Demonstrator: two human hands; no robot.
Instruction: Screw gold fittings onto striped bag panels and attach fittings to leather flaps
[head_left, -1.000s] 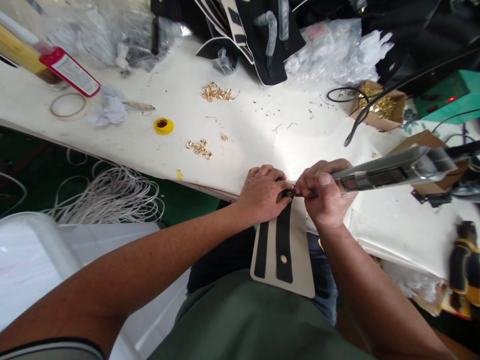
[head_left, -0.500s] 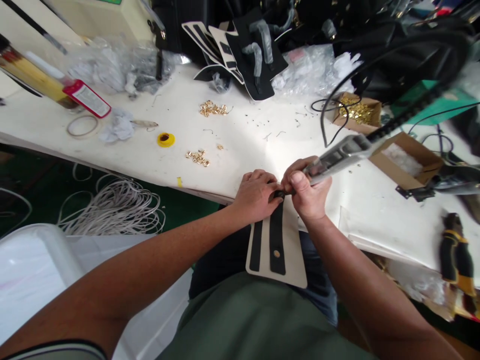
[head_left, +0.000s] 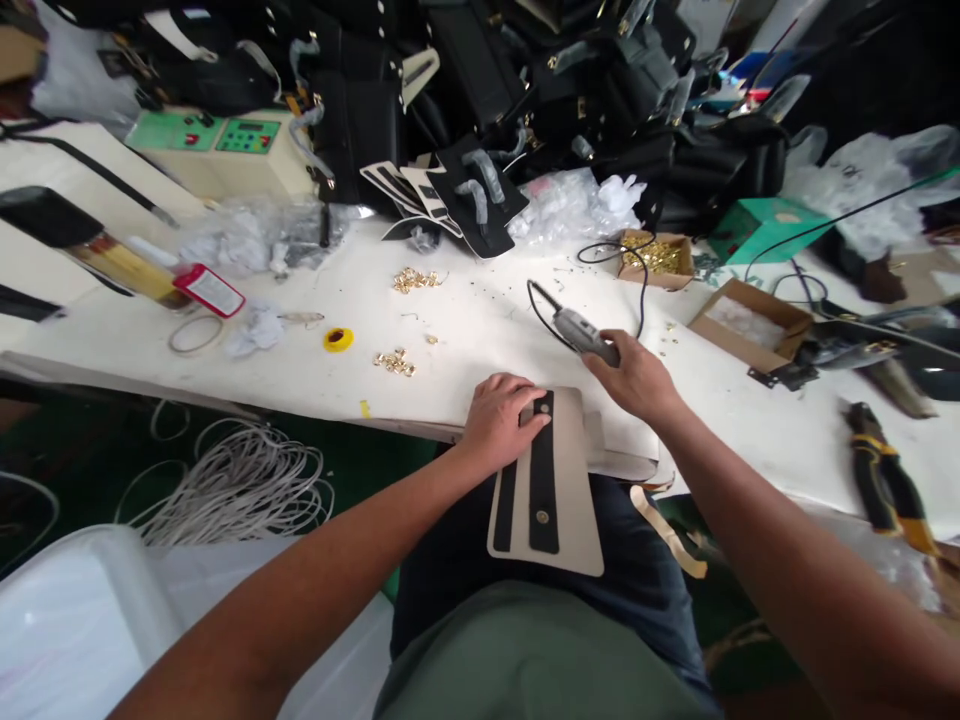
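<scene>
The person's left hand (head_left: 501,420) is lying palm down on the upper end of a beige flap (head_left: 559,480) with two black stripes, its fingers (head_left: 525,398) loosely spread and pressing on the flap where it crosses the near edge of the white table (head_left: 480,310). It is pinching nothing; it is simply resting flat. The flap is hanging from that edge down over the person's lap, and a small round metal snap (head_left: 544,517) is showing on the wider black stripe near the lower end.

The right hand (head_left: 634,378) is reaching forward over the table, just beyond the flap's top right corner. Its fingers are curling closed around the rear of a grey handheld tool (head_left: 581,332), which is pointing away and to the left, with a black cord (head_left: 637,290) running off from it across the table.

Farther out on the table, little heaps of gold rings (head_left: 395,362) are lying near a yellow tape roll (head_left: 338,340), well apart from both hands. A cardboard box of gold hardware (head_left: 654,256) is sitting beyond the tool, and black-and-yellow pliers (head_left: 885,478) are lying far to the right. Coils of white cord (head_left: 240,480) are lying below the table on the left.
</scene>
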